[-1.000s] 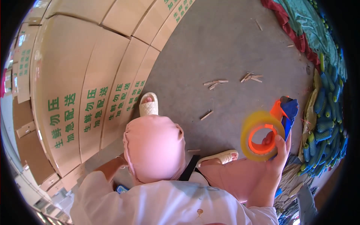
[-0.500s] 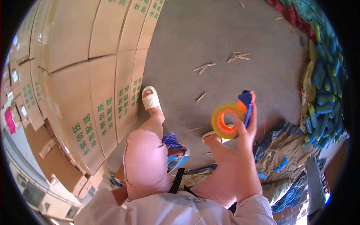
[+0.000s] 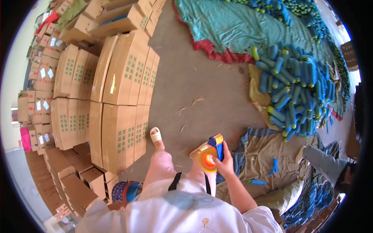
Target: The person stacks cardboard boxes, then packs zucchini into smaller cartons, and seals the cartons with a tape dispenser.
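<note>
My right hand is wrapped round the handle of a blue and orange tape dispenser. On the dispenser, in front of my lap, sits a wide yellow tape roll with an orange hub. My left hand is out of sight; only part of that arm shows at the lower left, beside a blue and red bundle. Tall stacked cardboard boxes with green printing stand to the left of my legs.
Blue-netted green vegetables lie heaped at the right, near a teal sheet. A brown cloth covers floor at the lower right, where another person's leg reaches in. Wood slivers lie on the floor.
The view has risen and widened, showing more boxes, the vegetable heap and another person's leg. My right hand with the tape dispenser now appears lower and closer to my body.
</note>
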Tool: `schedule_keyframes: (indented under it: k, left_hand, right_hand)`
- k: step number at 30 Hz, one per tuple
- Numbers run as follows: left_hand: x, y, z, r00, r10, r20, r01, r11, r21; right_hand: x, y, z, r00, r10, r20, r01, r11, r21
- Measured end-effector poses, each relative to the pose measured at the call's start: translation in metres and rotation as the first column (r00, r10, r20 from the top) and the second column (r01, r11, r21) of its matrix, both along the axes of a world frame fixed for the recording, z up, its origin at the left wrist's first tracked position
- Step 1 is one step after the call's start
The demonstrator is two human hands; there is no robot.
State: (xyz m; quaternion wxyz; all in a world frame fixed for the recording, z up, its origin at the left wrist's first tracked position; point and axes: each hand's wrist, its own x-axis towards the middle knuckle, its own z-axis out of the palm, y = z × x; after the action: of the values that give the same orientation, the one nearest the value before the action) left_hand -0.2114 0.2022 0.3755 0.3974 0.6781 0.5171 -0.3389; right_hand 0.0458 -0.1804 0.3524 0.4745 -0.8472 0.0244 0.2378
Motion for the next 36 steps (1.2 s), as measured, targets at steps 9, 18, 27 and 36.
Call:
schedule_keyframes:
  k: [9,18,27,36]
  left_hand:
    - [0.011,-0.043,0.046,0.993,0.053,0.101,-0.053,0.999,-0.001]
    - [0.105,-0.025,-0.007,0.971,0.192,0.143,-0.180,0.979,-0.093]
    - [0.259,0.096,-0.014,0.952,0.295,0.088,-0.284,0.951,-0.120]
    - [0.388,0.198,-0.039,0.941,0.337,0.030,-0.333,0.938,-0.097]
  right_hand:
    - [0.056,-0.138,0.099,0.966,-0.260,0.016,0.257,0.941,-0.220]
    - [0.205,-0.031,0.114,0.995,0.064,0.081,-0.048,0.982,-0.181]
    - [0.357,0.003,0.085,0.983,-0.172,-0.059,0.111,0.825,-0.554]
    - [0.376,-0.056,0.065,0.773,-0.597,-0.213,0.199,0.547,-0.813]
